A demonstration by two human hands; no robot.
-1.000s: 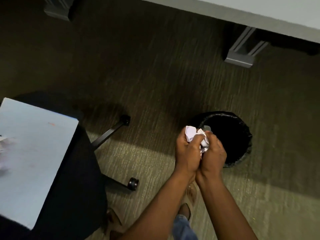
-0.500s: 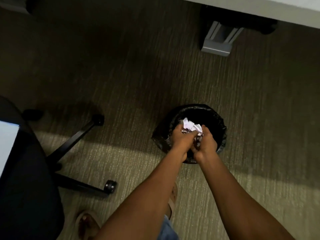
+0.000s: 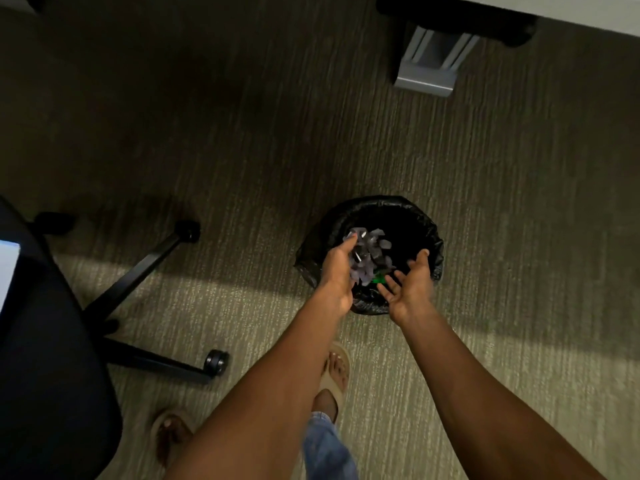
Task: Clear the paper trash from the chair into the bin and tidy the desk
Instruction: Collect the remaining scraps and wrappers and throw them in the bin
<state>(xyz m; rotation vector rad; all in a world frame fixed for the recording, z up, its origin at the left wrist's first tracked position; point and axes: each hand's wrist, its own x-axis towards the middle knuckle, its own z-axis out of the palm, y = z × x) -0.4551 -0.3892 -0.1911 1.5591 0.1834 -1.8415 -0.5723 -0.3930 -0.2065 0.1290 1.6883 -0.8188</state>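
A round bin [image 3: 420, 220] lined with a black bag stands on the carpet. Crumpled paper scraps [image 3: 369, 258] fall blurred into its mouth, between my two hands. My left hand [image 3: 337, 271] is over the bin's near-left rim with fingers straight. My right hand [image 3: 410, 284] is spread, palm up, over the near rim and holds nothing. The black chair [image 3: 48, 341] stands at the left edge, with a sliver of pale sheet [image 3: 7, 271] lying on its seat.
The chair's black legs and castors [image 3: 216, 362] reach across the carpet toward my feet in sandals [image 3: 334, 372]. A grey desk leg [image 3: 427, 67] stands beyond the bin, under the desk edge [image 3: 588, 12] at the top right.
Both hands, which gripped the paper ball together over the bin, have parted and let go. The paper now drops into the bin. The view has shifted right, so less of the chair shows.
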